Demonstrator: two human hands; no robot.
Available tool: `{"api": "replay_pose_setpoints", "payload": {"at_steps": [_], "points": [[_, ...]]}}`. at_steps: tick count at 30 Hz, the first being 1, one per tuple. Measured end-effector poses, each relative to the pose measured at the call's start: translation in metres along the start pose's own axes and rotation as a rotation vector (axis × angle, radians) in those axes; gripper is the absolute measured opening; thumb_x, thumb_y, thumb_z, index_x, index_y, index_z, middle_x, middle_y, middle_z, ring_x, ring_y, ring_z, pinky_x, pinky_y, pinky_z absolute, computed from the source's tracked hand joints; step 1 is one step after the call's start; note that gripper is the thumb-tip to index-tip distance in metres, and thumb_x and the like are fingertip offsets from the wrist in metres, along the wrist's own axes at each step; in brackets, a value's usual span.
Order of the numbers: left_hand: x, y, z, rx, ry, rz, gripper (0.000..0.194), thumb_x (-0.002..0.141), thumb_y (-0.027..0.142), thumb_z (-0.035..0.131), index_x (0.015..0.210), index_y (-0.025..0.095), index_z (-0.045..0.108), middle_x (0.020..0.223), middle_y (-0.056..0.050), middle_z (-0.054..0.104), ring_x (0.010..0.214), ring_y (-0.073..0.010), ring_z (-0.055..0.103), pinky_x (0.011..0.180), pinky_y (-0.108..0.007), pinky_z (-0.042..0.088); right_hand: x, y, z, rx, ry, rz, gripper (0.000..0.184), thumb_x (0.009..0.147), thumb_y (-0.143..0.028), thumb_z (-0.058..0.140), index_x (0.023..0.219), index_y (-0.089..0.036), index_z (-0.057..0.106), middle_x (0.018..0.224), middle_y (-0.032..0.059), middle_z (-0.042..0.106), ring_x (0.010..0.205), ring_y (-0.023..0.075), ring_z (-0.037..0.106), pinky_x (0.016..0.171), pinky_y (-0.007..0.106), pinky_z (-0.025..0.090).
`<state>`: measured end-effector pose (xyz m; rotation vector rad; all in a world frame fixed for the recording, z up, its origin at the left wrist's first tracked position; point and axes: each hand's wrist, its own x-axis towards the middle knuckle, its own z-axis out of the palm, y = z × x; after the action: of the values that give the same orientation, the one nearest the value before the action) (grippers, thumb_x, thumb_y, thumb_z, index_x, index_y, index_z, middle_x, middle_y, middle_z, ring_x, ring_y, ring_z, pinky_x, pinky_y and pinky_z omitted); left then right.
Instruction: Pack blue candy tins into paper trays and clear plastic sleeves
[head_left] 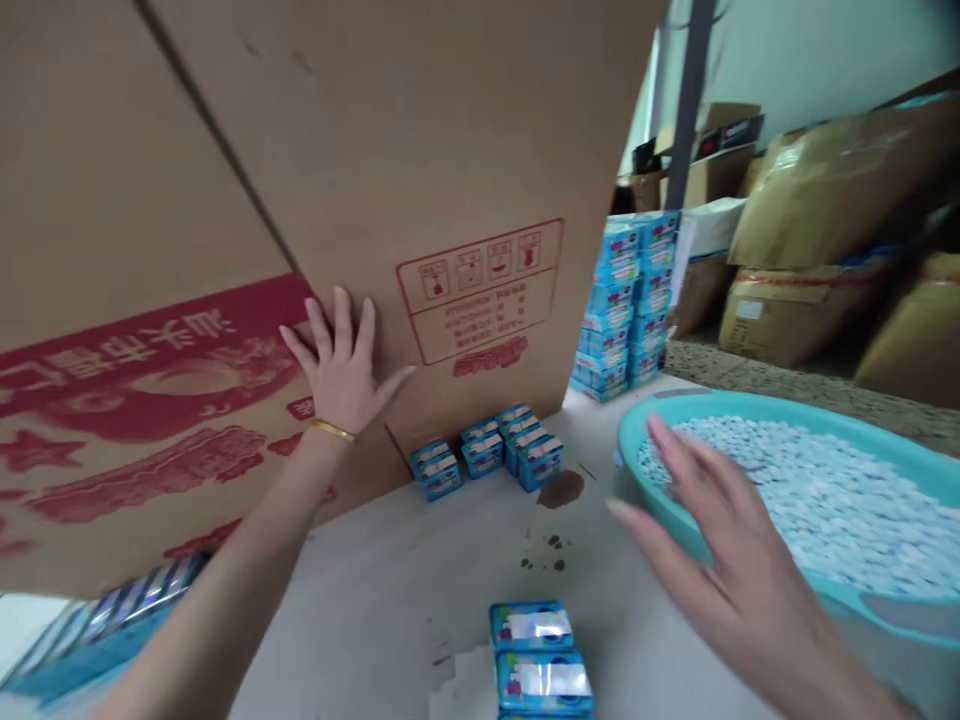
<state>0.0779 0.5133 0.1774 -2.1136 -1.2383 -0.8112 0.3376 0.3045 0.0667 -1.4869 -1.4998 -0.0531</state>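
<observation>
My left hand [337,370] lies flat with spread fingers against a large tilted cardboard carton [450,150] printed in red, and a gold bangle [332,431] circles that wrist. My right hand [720,550] hovers with parted fingers at the near rim of a teal plastic basin [750,405], holding nothing. The basin is heaped with small pale blue-white pieces [810,500]. Several small blue boxes [510,450] stand on the table beneath the carton, and more blue boxes [538,665] lie at the near edge of the picture.
A tall double stack of blue boxes [622,310] stands behind the carton on the grey table [375,600], which bears a brown stain [562,488]. Blue packs [97,630] lie at lower left. Taped sacks and cartons [825,200] are piled beyond the table on the right.
</observation>
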Motion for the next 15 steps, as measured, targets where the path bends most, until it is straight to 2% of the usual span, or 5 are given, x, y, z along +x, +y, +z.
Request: {"api": "replay_pose_setpoints", "payload": {"at_steps": [3,7,9,12,15], "points": [[0.006,-0.039,-0.032,0.036,-0.086,0.099,0.094,0.075,0.072,0.050,0.150,0.023,0.019,0.158,-0.008,0.011,0.145,-0.0348,-0.006,0.110,-0.056,-0.022,0.112,-0.035,0.021,-0.090,0.076,-0.395,0.067,0.093,-0.053,0.042,0.149,-0.020,0.024,0.154,0.0112,0.024,0.141,0.0303,0.024,0.111,0.055,0.026],[0.005,-0.060,-0.058,0.072,-0.111,0.098,0.092,0.076,0.069,0.051,0.150,0.022,0.020,0.158,-0.008,0.013,0.145,-0.0332,-0.003,0.110,-0.055,-0.022,0.207,-0.078,0.052,-0.206,0.091,-0.521,0.067,0.092,-0.049,0.047,0.145,-0.011,0.031,0.157,0.0149,0.007,0.143,0.0340,0.006,0.108,0.059,0.022],[0.000,-0.073,-0.073,0.078,-0.124,0.085,0.091,0.076,0.067,0.053,0.149,0.022,0.023,0.158,-0.008,0.012,0.145,-0.0339,-0.006,0.110,-0.056,-0.022,0.224,-0.085,0.064,-0.267,0.066,-0.524,0.063,0.094,-0.043,0.027,0.136,0.002,0.039,0.152,0.0209,-0.011,0.140,0.0383,0.005,0.103,0.052,0.028],[-0.020,-0.106,-0.095,0.099,-0.088,-0.024,0.094,0.075,0.069,0.054,0.149,0.020,0.022,0.159,-0.008,0.006,0.144,-0.0341,-0.013,0.110,-0.058,-0.020,0.223,-0.084,0.077,-0.329,-0.010,-0.509,0.087,0.075,-0.027,-0.015,0.123,0.019,0.041,0.135,0.0314,-0.026,0.132,0.0424,0.013,0.090,0.044,0.035],[-0.058,-0.159,-0.115,0.093,0.125,-0.340,0.105,0.073,0.073,0.053,0.150,0.018,0.009,0.159,-0.007,-0.006,0.143,-0.0305,-0.020,0.113,-0.053,-0.018,0.215,-0.078,0.089,-0.298,-0.123,-0.387,0.075,0.093,-0.052,0.017,0.144,0.002,0.021,0.149,0.0254,-0.010,0.138,0.0415,0.012,0.102,0.054,0.027]]}}
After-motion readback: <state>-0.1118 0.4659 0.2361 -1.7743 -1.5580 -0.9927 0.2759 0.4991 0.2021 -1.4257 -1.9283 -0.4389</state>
